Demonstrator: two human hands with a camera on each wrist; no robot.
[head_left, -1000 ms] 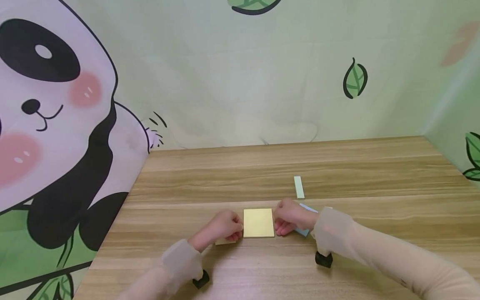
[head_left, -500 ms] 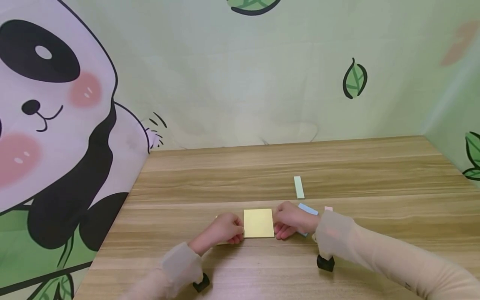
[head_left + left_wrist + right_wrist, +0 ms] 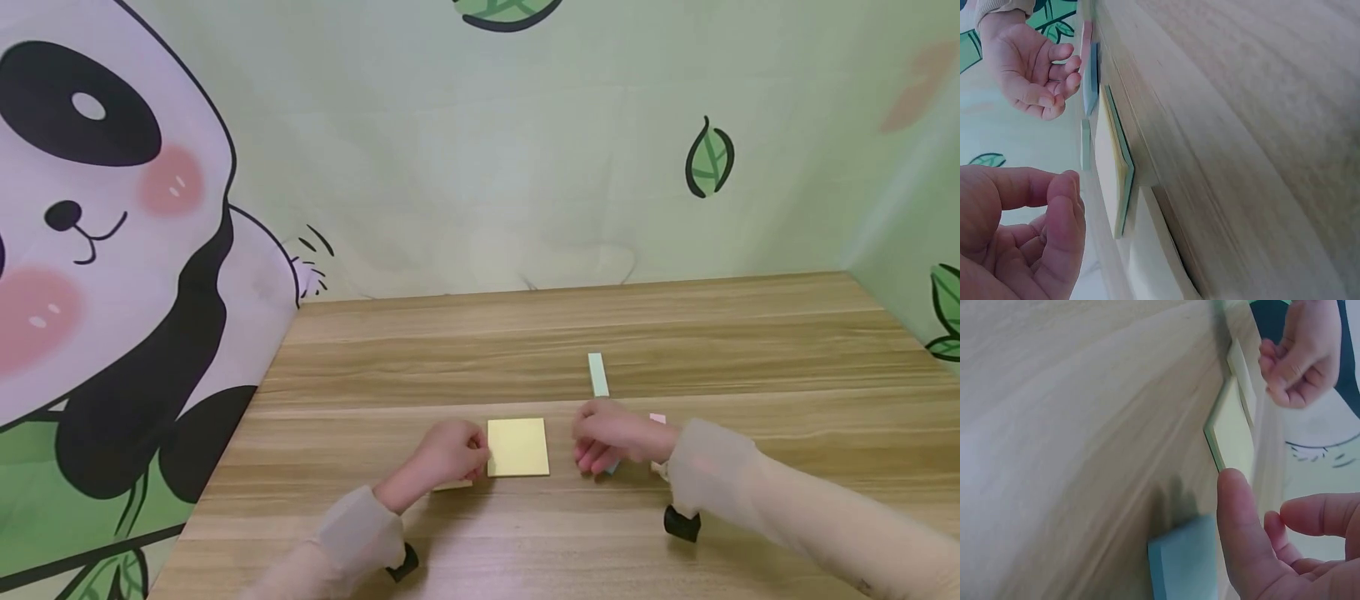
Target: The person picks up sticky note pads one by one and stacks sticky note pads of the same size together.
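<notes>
A square yellow sticky-note pad (image 3: pixel 517 447) lies on the table, with a green layer beneath it in the wrist views. My left hand (image 3: pixel 450 450) hovers at its left edge, fingers loosely curled, thumb and index tips close together and nothing between them. Below that hand, a cream pad (image 3: pixel 1154 256) lies partly hidden. Right of the yellow pad, my right hand (image 3: pixel 618 433) hangs above a blue sticky-note pad (image 3: pixel 1185 556), covering most of it in the head view. Its thumb and fingers are apart and hold nothing.
A narrow pale green strip (image 3: pixel 597 374) lies behind the right hand. A pink piece (image 3: pixel 657 418) shows beside the right wrist, partly hidden by the sleeve. The wooden table (image 3: pixel 420 350) meets a printed panda backdrop (image 3: pixel 465 167) at its far edge.
My right hand has left the yellow pad's right edge and moved right, over the blue pad. The left hand has barely shifted, and the yellow pad stays in place.
</notes>
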